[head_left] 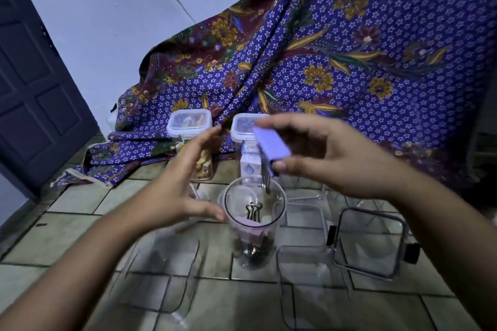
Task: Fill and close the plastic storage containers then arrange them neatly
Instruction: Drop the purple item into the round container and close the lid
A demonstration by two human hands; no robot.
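A tall round clear container [252, 236] stands open on the tiled floor, with binder clips inside, one pink. My right hand [330, 153] pinches a purple binder clip [271, 149] just above its mouth, the wire handles hanging down toward the rim. My left hand [174, 185] is beside the container's left side, fingers spread, thumb tip touching or nearly touching the rim. Two closed tall containers with clip-on lids stand behind: the left one [189, 122] holds colourful items, the right one [246, 126] is partly hidden by my right hand.
Several empty clear containers and lids lie on the floor: a square one [371, 244] at right, a rectangular one [164, 271] at left, another [304, 271] near the middle. A patterned purple cloth [322, 48] drapes behind. A dark door [32, 75] is at far left.
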